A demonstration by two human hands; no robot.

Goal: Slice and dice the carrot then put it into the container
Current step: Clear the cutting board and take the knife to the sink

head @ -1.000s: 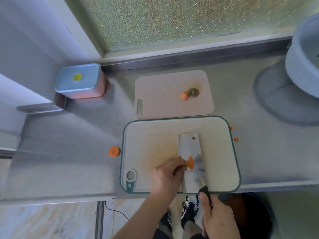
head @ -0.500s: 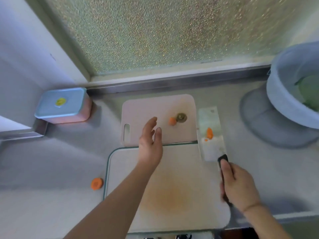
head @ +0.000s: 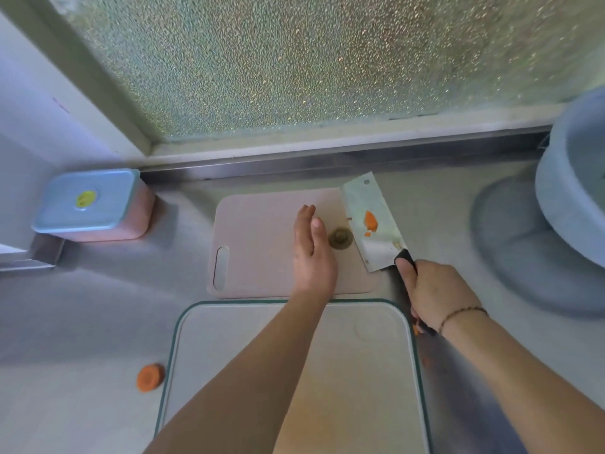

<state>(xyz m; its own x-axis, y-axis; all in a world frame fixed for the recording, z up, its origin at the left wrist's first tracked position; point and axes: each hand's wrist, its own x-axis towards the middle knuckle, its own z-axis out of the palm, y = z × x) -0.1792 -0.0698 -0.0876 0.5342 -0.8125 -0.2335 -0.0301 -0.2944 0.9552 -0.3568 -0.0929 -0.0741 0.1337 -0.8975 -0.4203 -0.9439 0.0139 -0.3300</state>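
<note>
At ten o'clock a lidded container (head: 93,204) with a blue lid and pink body stands in the counter corner, its contents hidden; at three o'clock a pale blue basin (head: 571,198) runs off the frame, its inside not readable. The right hand (head: 432,294) grips the black handle of a cleaver (head: 371,221), whose flat blade runs long from five o'clock at the handle toward eleven o'clock at its tip. Carrot pieces (head: 371,221) lie on the blade, over the right edge of the pink board (head: 258,244). The left hand (head: 312,253), fingers straight and together, holds nothing just left of the blade. A carrot slice (head: 150,377) lies on the counter beside the white board (head: 360,339).
</note>
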